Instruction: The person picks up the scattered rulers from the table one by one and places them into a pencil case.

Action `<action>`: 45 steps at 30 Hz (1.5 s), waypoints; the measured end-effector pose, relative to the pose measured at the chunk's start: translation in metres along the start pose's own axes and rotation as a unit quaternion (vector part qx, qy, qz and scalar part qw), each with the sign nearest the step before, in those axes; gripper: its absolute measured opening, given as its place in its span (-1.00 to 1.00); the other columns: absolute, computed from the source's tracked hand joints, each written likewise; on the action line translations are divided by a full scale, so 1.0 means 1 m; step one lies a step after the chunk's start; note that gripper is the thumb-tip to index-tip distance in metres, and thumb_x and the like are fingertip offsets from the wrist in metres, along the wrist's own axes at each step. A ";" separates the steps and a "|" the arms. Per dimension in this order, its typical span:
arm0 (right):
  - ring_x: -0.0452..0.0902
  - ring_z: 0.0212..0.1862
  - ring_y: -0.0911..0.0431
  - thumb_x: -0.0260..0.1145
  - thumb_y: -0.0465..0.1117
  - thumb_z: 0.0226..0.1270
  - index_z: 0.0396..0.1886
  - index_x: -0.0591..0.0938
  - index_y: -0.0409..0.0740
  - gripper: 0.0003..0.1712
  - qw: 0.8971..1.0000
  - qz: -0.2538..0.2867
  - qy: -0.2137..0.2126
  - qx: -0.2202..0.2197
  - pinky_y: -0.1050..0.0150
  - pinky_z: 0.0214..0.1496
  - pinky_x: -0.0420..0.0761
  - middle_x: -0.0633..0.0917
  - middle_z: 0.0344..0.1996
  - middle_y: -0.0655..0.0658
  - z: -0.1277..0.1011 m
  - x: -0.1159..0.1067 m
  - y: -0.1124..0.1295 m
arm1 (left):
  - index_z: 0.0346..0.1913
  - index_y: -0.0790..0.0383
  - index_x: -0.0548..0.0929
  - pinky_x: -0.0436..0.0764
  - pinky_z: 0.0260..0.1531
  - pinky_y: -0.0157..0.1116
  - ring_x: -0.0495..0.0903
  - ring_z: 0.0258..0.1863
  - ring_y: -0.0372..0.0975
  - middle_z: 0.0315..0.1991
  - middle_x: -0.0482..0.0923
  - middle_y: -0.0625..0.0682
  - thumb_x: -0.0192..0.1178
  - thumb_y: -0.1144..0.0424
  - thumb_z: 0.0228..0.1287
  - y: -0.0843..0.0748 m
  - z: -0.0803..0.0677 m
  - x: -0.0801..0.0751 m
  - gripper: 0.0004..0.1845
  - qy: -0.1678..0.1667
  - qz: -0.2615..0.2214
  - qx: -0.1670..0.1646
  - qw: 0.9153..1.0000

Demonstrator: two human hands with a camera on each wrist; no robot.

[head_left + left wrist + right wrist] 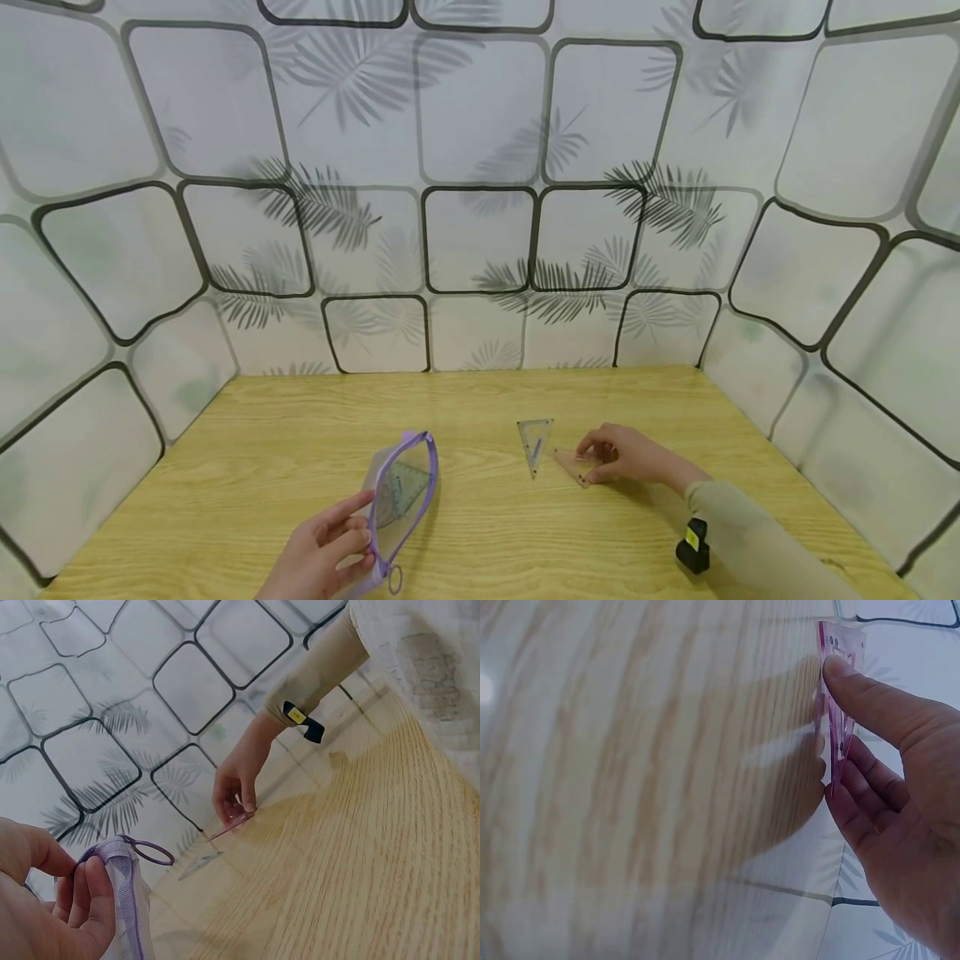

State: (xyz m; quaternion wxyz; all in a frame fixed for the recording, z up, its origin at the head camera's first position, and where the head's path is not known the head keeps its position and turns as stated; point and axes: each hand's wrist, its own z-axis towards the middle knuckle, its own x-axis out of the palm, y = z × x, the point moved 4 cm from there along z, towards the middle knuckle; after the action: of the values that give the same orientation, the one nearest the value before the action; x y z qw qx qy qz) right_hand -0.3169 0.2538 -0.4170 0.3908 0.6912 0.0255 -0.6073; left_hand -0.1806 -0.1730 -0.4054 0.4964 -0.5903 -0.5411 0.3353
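On a pale wood-grain tabletop [262, 467] w/ leaf-print panel walls [480, 233] on three sides, two hands work among drafting tools. Count: three set squares in all, one pouch, one ring pull.

Right hand [626, 454] pinches a pink translucent plastic set square [576, 464] between thumb and fingertips; the right wrist view shows the thumb [870, 694] pressed on one face, the fingers [870, 795] curled behind the other. One corner of the pink piece meets the table, the rest tilted up off it in the left wrist view [232, 825]. Long axis runs roughly left-right across the table, narrow end pointing left toward the centre.

Just beside it, apart from the hand, a clear plastic triangular set square [535, 443] lies flat, long axis running front to back, sharp tip pointing toward the person.

Left hand [326, 554] grips the near end of a purple-trimmed mesh zip pouch [397, 508], thumb on top, fingers curled at its edge. Pouch lies front-left of the clear triangle, well apart from it, long axis front to back, leaning slightly right at the far end. Inside: a third set square, greenish clear plastic [401, 492]. Purple ring pull [395, 578] hangs at the pouch's near end, approx. at the table's front edge.

A small black-and-yellow device [693, 546] sits on the beige right sleeve [757, 542].
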 end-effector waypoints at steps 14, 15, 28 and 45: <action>0.53 -0.23 0.28 0.43 -0.12 0.26 0.01 0.62 -0.05 -0.66 1.000 0.011 -0.002 -0.012 0.35 -0.21 0.60 0.65 -0.27 0.00 0.004 0.003 0.006 | 0.52 0.50 -0.04 0.66 -0.22 -0.35 0.55 -0.31 -0.27 -0.27 0.57 -0.07 0.12 0.39 0.39 0.000 -0.001 0.000 -0.22 0.001 0.000 0.000 1.000; 0.53 -0.23 0.30 0.43 -0.12 0.26 0.01 0.61 -0.04 -0.65 1.000 0.012 -0.001 -0.011 0.36 -0.21 0.61 0.66 -0.28 0.01 0.004 0.003 0.006 | 0.53 0.50 -0.04 0.66 -0.22 -0.35 0.55 -0.31 -0.27 -0.27 0.56 -0.08 0.12 0.39 0.40 0.000 -0.001 0.000 -0.22 0.002 0.000 0.000 1.000; 0.56 -0.26 0.31 0.38 -0.19 0.30 0.01 0.62 -0.05 -0.71 1.000 0.008 -0.023 -0.009 0.37 -0.27 0.60 0.68 -0.29 0.04 0.006 0.004 0.008 | 0.53 0.48 -0.02 0.67 -0.21 -0.34 0.54 -0.31 -0.26 -0.26 0.56 -0.07 0.14 0.41 0.37 -0.001 -0.002 -0.001 -0.21 -0.008 -0.001 0.000 1.000; 0.53 -0.42 0.32 0.33 -0.23 0.35 -0.05 0.65 -0.14 -0.79 0.998 0.053 -0.040 0.010 0.38 -0.43 0.59 0.71 -0.35 -0.01 0.006 0.009 0.020 | 0.53 0.48 -0.01 0.67 -0.22 -0.34 0.55 -0.31 -0.26 -0.27 0.55 -0.07 0.15 0.41 0.37 -0.002 -0.003 -0.003 -0.21 -0.011 -0.001 0.002 1.000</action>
State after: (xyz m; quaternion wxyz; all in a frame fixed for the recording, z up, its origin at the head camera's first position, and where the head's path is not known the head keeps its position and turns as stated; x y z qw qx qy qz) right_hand -0.3095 0.2321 -0.4141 0.4161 0.6710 -0.0332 -0.6127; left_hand -0.1790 -0.1762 -0.4035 0.4918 -0.5847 -0.5467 0.3425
